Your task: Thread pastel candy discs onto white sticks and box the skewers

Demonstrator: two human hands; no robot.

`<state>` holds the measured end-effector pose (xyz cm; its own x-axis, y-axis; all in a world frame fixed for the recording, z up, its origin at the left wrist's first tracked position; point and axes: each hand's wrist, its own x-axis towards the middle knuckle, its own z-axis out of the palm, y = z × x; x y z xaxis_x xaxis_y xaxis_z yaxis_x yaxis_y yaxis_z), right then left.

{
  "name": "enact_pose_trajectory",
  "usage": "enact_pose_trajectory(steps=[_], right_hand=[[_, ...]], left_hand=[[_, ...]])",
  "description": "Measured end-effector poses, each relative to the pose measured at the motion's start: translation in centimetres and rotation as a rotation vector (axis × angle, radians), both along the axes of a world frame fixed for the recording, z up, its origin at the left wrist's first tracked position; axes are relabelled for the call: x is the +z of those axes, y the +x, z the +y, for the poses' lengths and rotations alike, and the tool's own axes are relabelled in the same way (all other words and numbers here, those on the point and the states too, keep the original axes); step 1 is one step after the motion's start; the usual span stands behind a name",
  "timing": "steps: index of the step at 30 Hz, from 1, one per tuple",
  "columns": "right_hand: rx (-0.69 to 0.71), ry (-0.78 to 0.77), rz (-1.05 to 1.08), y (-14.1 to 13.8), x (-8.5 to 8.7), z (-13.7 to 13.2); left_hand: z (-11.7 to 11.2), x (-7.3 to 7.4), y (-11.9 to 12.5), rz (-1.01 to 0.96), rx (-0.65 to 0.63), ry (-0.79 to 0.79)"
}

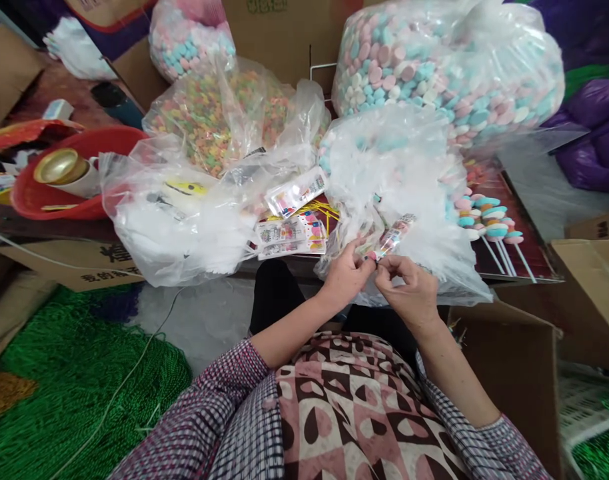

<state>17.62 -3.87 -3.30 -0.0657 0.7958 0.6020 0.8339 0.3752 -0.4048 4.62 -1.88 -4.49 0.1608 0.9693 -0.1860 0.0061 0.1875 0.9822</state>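
Both hands meet at a small clear printed candy packet (395,237). My left hand (345,275) pinches its lower end from the left. My right hand (408,288) has its fingers curled and pinched on the same end from the right. The packet tilts up to the right, in front of a crumpled clear plastic bag (384,167). Flat printed packets (290,235) and yellow twist ties (329,215) lie on the table just left of my hands. Several pastel candy lollipops (489,223) lie to the right.
Large clear bags of pastel candy (449,67) and small colourful candy (219,120) fill the back of the table. A red basin (64,200) with a gold tape roll stands left. An open cardboard box (514,360) sits at my right. Green netting (74,380) covers the floor.
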Motion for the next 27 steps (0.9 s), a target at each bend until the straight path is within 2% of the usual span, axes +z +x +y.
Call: enact_pose_trajectory(steps=[3, 6, 11, 16, 19, 22, 25, 27], right_hand=[[0.032, 0.047, 0.024, 0.4, 0.4, -0.4], [0.065, -0.043, 0.116, 0.5, 0.2, -0.7], [0.018, -0.212, 0.381, -0.5, -0.9, -0.6], [0.05, -0.279, 0.549, -1.5, -0.6, -0.6], [0.087, -0.422, 0.678, -2.1, -0.1, -1.0], [0.167, -0.633, 0.693, -2.7, 0.2, -1.5], [0.199, -0.745, 0.759, -3.2, 0.3, -1.8], [0.194, -0.806, 0.91, -3.5, 0.3, -1.9]], left_hand=[[-0.1, 0.3, -0.1, -0.078, -0.024, 0.013], [0.1, 0.9, 0.0, -0.267, -0.058, 0.017], [0.2, 1.1, -0.2, -0.353, 0.012, 0.044], [0.2, 0.6, -0.4, -0.453, 0.111, 0.02], [0.5, 0.2, -0.5, -0.538, 0.23, -0.073], [0.7, 0.1, -0.4, -0.553, 0.3, -0.104], [0.5, 0.1, -0.4, -0.527, 0.277, -0.072], [0.3, 0.1, -0.4, -0.478, 0.22, -0.057]])
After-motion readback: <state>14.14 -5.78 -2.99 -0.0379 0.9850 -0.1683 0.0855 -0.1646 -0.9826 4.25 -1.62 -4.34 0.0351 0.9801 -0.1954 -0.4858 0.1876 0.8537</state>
